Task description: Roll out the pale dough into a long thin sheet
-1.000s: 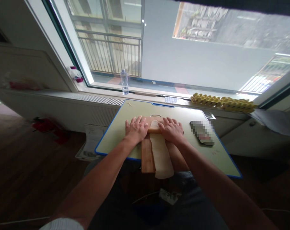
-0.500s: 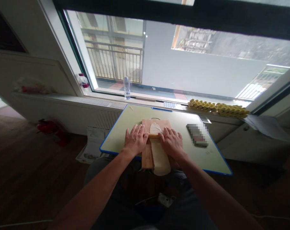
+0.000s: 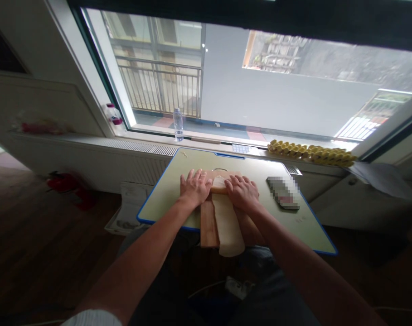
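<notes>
A wooden rolling pin (image 3: 219,190) lies across a long strip of dough (image 3: 228,226) on a wooden cutting board (image 3: 209,224). My left hand (image 3: 195,188) covers the pin's left end, with its fingers reaching forward over it and the thumb by the middle. At the right end, my right hand (image 3: 242,191) is laid over the pin in the same way. Both palms hide the pin's ends. The dough's far end shows beyond the pin, and its near end hangs over the board's front edge.
Under the board is a pale table (image 3: 168,194) with a blue rim. A dark, blurred-out phone-like object (image 3: 283,193) lies to the right. A clear bottle (image 3: 178,124) and yellow egg trays (image 3: 311,154) stand along the windowsill. A red fire extinguisher (image 3: 68,188) is at floor level, left.
My hands and the rolling pin have shifted slightly forward along the dough, leaving less of its far end showing beyond the pin. The view has also tilted a little.
</notes>
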`<action>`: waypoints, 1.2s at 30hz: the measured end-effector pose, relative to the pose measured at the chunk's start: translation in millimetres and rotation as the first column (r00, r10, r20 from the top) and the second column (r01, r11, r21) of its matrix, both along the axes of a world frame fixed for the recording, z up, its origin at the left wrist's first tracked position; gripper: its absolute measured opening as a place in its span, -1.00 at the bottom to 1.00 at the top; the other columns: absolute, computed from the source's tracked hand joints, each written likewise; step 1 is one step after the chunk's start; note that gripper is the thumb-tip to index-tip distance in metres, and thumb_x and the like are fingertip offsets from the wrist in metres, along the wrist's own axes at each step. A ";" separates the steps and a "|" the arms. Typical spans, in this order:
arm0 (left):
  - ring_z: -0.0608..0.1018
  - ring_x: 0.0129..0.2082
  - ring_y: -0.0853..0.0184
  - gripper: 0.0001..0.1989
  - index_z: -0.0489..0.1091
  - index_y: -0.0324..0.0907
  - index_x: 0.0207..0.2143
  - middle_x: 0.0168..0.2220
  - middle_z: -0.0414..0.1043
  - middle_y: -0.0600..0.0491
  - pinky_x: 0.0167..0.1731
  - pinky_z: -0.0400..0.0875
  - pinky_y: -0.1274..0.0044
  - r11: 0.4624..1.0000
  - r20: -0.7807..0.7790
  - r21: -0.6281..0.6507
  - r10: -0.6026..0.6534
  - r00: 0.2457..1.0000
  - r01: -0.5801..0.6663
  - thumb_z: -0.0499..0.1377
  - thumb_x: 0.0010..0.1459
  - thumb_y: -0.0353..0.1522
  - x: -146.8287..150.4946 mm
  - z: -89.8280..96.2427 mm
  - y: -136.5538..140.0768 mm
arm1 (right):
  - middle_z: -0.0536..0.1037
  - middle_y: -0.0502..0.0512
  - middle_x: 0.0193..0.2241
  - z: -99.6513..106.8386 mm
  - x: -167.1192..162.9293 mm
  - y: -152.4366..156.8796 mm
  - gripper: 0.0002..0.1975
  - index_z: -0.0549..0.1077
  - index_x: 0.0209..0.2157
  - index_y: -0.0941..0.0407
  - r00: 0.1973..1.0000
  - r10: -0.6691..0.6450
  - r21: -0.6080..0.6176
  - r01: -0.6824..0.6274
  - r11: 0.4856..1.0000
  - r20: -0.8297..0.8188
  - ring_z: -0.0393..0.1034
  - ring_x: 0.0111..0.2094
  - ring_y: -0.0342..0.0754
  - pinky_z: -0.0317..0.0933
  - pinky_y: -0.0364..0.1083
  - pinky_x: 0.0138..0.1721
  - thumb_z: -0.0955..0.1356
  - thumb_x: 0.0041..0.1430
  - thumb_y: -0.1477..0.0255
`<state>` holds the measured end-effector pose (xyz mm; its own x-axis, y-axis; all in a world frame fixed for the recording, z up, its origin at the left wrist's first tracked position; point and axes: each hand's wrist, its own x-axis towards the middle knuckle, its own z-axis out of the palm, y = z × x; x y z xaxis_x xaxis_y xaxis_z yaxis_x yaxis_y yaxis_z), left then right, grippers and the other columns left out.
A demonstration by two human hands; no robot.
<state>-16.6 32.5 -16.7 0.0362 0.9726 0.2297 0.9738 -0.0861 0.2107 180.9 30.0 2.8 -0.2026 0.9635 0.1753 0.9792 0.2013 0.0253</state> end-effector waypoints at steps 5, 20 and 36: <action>0.23 0.47 0.01 -0.40 0.38 0.03 0.39 0.50 0.21 -0.04 0.43 0.00 -0.06 0.999 -0.019 -0.037 0.021 1.000 -0.022 -0.11 0.45 -0.07 0.2 1.2 31.3 | 0.36 0.10 0.41 -2.4 0.7 29.9 -0.40 0.33 0.42 -0.02 0.995 -0.056 -0.033 0.054 0.998 -0.076 0.17 0.37 0.16 0.13 0.13 0.33 0.08 0.56 0.06; 0.23 0.47 0.00 -0.36 0.28 0.07 0.45 0.54 0.11 -0.02 0.40 0.10 -0.02 0.979 -0.019 -0.199 -0.040 0.999 0.036 -0.09 0.41 -0.06 -5.7 9.3 89.1 | 0.27 0.14 0.47 -3.3 6.9 87.5 -0.34 0.27 0.45 -0.02 0.979 -0.093 -0.177 0.061 0.982 -0.182 0.15 0.41 0.20 0.08 0.25 0.38 0.05 0.53 0.00; 0.32 0.40 0.03 -0.44 0.45 0.01 0.31 0.44 0.32 -0.04 0.37 0.15 0.04 0.999 -0.019 0.019 -0.048 0.999 0.048 -0.11 0.47 -0.08 -3.7 3.9 11.8 | 0.34 0.14 0.43 -6.0 -4.0 6.8 -0.40 0.39 0.37 -0.01 0.994 -0.088 0.018 0.089 0.996 -0.066 0.20 0.36 0.21 0.08 0.19 0.33 0.08 0.56 0.06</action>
<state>-20.4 44.3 -12.9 0.0875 0.9650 0.2470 0.9721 -0.1369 0.1904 177.0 36.8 -3.1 -0.1041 0.9732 0.2052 0.9929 0.1138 -0.0359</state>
